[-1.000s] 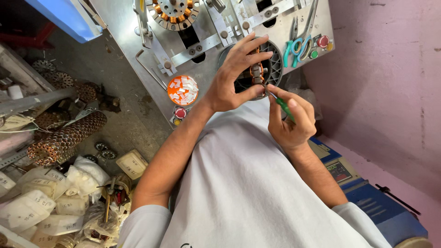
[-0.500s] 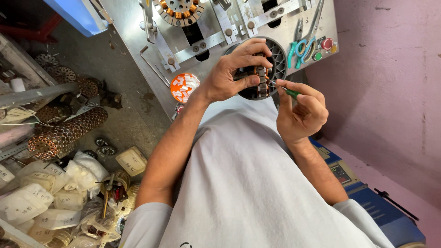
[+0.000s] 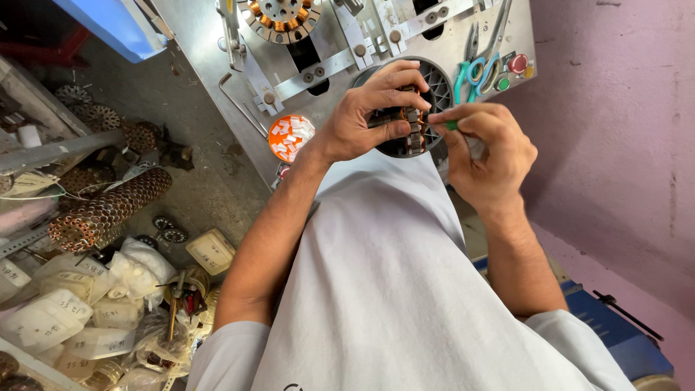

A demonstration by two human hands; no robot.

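My left hand (image 3: 369,112) grips a round motor stator (image 3: 407,124) with copper windings, held over a black ribbed fixture (image 3: 439,83) on the metal workbench (image 3: 217,65). My right hand (image 3: 489,156) pinches a thin green-handled tool (image 3: 449,125) whose tip touches the stator's right side. Both hands are close together above my white shirt.
A second wound stator (image 3: 279,16) sits at the top of the bench. An orange dish of small white pieces (image 3: 291,136) lies left of my hands. Teal-handled scissors (image 3: 478,61) and red and green buttons (image 3: 515,66) are at the right. Stacked stators (image 3: 101,213) and white bags (image 3: 87,304) crowd the left floor.
Both hands have stayed on the stator. The right hand's green tool has shifted closer against the stator's side, and the camera view has moved slightly.
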